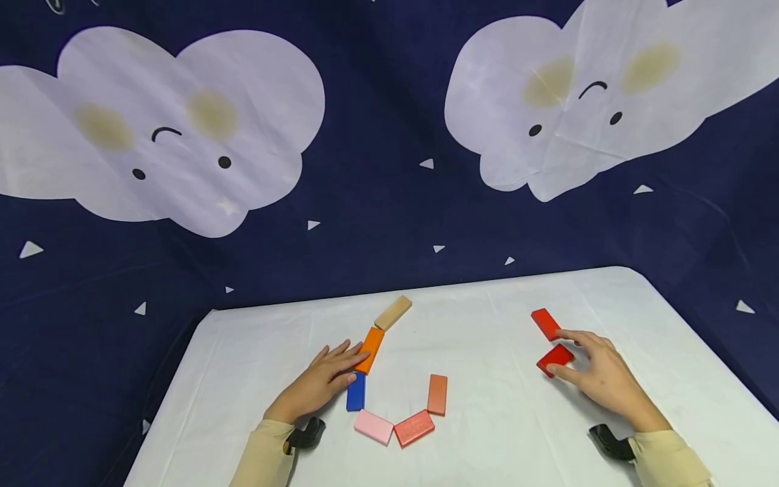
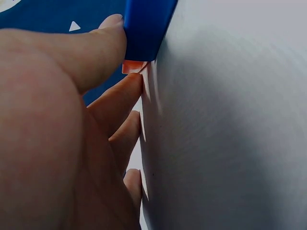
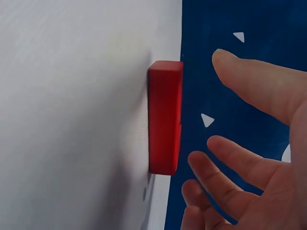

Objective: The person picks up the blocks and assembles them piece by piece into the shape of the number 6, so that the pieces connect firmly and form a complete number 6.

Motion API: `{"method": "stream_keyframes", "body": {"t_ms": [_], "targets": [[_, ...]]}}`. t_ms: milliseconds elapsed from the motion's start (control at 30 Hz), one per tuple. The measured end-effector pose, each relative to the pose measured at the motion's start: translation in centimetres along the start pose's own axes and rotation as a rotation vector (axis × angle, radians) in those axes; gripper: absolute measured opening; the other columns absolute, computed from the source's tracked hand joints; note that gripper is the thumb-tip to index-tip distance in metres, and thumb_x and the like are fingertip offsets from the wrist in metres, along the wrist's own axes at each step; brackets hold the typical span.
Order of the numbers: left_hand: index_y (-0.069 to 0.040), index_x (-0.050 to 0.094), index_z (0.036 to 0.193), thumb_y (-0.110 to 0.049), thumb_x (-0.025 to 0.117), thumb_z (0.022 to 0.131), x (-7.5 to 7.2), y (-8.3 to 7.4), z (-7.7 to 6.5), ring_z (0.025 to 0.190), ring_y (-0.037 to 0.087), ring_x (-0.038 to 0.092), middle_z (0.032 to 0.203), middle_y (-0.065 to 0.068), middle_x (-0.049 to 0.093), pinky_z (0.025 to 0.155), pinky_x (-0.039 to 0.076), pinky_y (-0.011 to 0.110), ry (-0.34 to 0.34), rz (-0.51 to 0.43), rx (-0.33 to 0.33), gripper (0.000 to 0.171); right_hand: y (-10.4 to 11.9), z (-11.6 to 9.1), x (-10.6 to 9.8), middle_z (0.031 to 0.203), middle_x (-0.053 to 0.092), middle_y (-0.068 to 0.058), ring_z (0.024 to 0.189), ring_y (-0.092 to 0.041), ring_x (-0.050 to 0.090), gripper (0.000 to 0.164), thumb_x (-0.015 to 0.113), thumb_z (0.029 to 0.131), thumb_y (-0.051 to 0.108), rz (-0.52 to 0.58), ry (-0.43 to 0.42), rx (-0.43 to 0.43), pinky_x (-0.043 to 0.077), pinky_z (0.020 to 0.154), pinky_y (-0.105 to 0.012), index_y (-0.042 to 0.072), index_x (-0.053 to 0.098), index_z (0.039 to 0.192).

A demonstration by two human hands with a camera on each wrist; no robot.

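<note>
My left hand [image 1: 319, 382] lies over the left side of a curved row of blocks, fingers straight. Its fingertips rest on the orange block [image 1: 375, 341], and the thumb touches the blue block [image 1: 356, 398], which the left wrist view shows close up. Over on the right, my right hand [image 1: 605, 379] hovers with thumb and fingers spread about a red block [image 1: 559, 354]. In the right wrist view a gap separates the fingers from that red block [image 3: 164, 120]. A second red block [image 1: 544, 322] lies just beyond it, near the index fingertip.
A plain wooden block [image 1: 393, 313] continues the row at its far end. Pink [image 1: 374, 427], light red [image 1: 414, 428] and terracotta [image 1: 437, 394] blocks form its near curve and right side. All lie flat on the white table [image 1: 493, 338], backed by a dark blue cloud-print cloth [image 1: 377, 169].
</note>
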State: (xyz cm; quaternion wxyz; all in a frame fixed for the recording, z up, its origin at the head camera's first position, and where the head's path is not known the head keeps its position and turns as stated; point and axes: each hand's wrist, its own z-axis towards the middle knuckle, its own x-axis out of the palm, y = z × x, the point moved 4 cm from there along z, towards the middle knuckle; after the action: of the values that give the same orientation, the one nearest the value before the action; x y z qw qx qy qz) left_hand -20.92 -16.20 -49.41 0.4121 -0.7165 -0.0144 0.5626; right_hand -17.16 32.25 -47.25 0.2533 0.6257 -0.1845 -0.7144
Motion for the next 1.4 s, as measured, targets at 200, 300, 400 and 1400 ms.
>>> {"method": "stream_keyframes", "body": {"t_ms": [200,300,400,1400], "targets": [[-0.018,0.052,0.149,-0.033,0.051,0.106,0.0,0.0,-0.1,0.151,0.034,0.022,0.159,0.008,0.039,0.121,0.005,0.061,-0.002,-0.013,0.013,0.045,-0.6,0.1,0.5,0.131,0.054,-0.034,0.118,-0.051,0.045,0.08,0.087,0.077,0.041,-0.044,0.026,0.022,0.039,0.094,-0.066,-0.006,0.056,0.134],[-0.017,0.052,0.149,-0.032,0.051,0.106,0.0,0.1,-0.1,0.151,0.035,0.022,0.158,0.009,0.039,0.121,0.005,0.062,-0.005,-0.012,0.021,0.045,-0.9,0.1,0.7,0.131,0.053,-0.036,0.117,-0.051,0.045,0.085,0.086,0.076,0.044,-0.062,0.046,0.042,0.039,0.094,-0.067,-0.007,0.054,0.136],[-0.017,0.052,0.149,-0.032,0.051,0.106,0.0,0.0,-0.1,0.151,0.035,0.022,0.158,0.009,0.039,0.12,0.006,0.062,-0.008,-0.009,0.024,0.045,-1.1,0.1,0.8,0.13,0.053,-0.037,0.116,-0.052,0.045,0.087,0.086,0.076,0.045,-0.077,0.062,0.058,0.04,0.093,-0.068,-0.008,0.054,0.137],[-0.018,0.051,0.15,-0.031,0.052,0.106,0.0,0.0,0.0,0.151,0.034,0.022,0.159,0.009,0.038,0.12,0.006,0.063,-0.009,0.005,0.033,0.046,-0.8,-0.1,0.7,0.12,0.06,-0.031,0.106,-0.042,0.053,0.08,0.087,0.075,0.045,-0.077,0.055,0.071,0.046,0.085,-0.06,-0.004,0.058,0.131]]}}
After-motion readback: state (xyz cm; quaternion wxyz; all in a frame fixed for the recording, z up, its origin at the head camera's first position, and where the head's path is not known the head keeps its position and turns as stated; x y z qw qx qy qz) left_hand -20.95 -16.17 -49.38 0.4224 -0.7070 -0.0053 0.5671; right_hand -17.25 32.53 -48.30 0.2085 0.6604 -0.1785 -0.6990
